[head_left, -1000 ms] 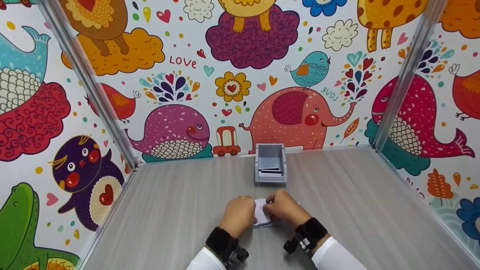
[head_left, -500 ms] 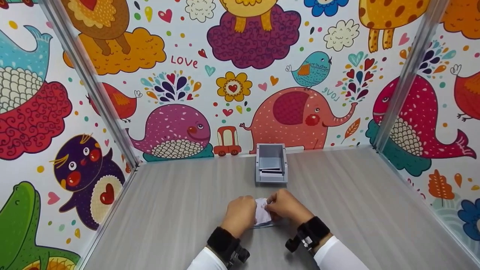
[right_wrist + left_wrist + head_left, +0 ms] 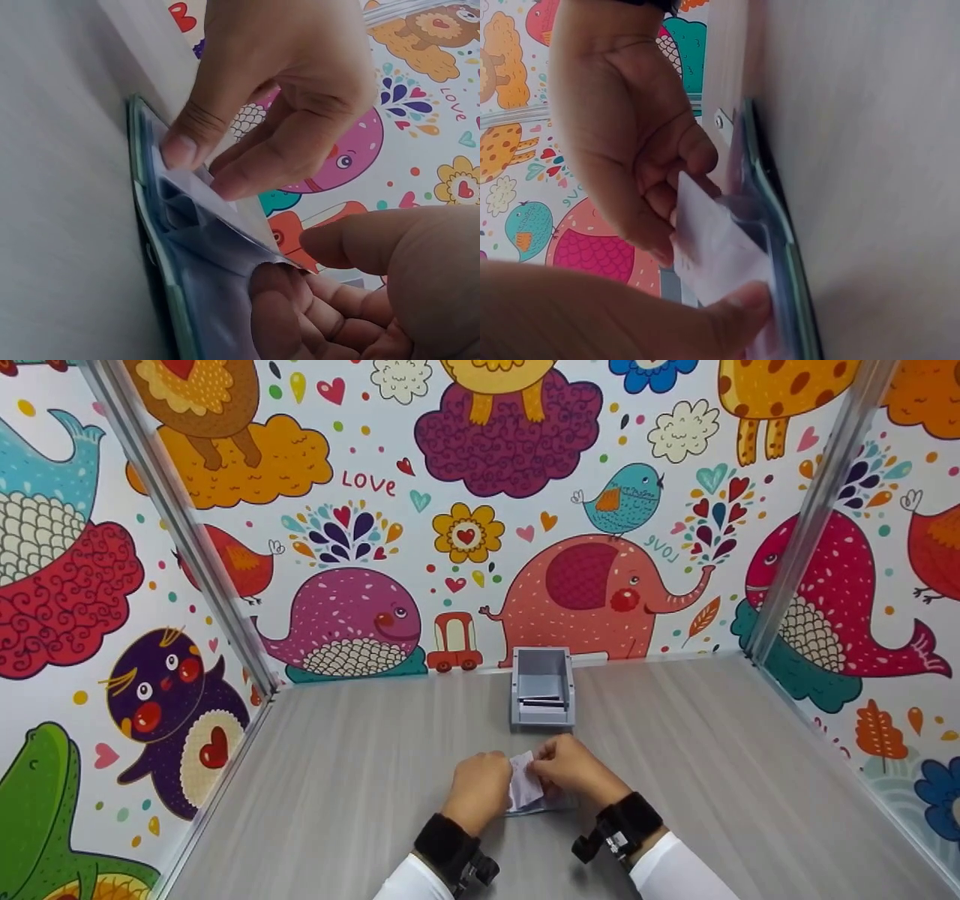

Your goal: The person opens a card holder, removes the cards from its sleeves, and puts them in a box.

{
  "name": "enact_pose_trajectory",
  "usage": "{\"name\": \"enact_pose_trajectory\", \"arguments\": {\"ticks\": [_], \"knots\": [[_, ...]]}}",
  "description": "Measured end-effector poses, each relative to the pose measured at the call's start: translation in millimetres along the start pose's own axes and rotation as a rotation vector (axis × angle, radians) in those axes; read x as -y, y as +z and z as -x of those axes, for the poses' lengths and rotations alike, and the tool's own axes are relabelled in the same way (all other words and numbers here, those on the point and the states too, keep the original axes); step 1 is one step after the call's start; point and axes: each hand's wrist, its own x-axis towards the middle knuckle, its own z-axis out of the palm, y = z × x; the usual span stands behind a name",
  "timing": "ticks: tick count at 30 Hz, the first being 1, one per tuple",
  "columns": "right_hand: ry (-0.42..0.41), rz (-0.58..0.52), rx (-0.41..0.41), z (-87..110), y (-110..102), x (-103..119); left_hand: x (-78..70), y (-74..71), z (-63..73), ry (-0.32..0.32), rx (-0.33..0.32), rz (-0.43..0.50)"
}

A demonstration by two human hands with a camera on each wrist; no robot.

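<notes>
A small white paper (image 3: 525, 784) with faint marks is between both hands, close over a clear plastic sleeve wallet (image 3: 551, 807) with a greenish edge on the table. My left hand (image 3: 481, 787) pinches the paper at its left side, with the thumb (image 3: 748, 297) lying on its face. At the opposite side, my right hand (image 3: 574, 765) pinches a raised corner of the paper, fingers curled beneath it in the right wrist view. Bent plastic film (image 3: 180, 214) shows beside the paper, and the wallet (image 3: 799, 300) lies open-edged under it. A metal-studded tab (image 3: 724, 126) projects at one end.
Behind the hands stands a grey plastic bin (image 3: 543, 720) holding flat, thin pieces. The wood-grain table (image 3: 360, 765) ends at printed cartoon walls on three sides, with metal posts (image 3: 787, 525) at the corners.
The paper has tilted and its top edge has lifted, and more of the plastic wallet shows below on the right. My right hand has shifted slightly, while my left has stayed nearly in place.
</notes>
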Motion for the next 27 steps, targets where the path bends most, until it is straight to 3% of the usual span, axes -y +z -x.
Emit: {"name": "enact_pose_trajectory", "arguments": {"ticks": [9,19,27], "knots": [[0.017,-0.022,0.021,0.6,9.5,-1.5,-1.4,-0.2,0.2,-0.013,0.006,-0.016],[-0.006,0.021,-0.052,-0.8,6.2,-0.7,-2.4,-0.3,-0.8,-0.025,0.03,-0.015],[0.03,0.099,-0.092,-2.6,-6.7,-2.8,-2.2,-1.0,-0.3,-0.015,0.024,-0.029]]}}
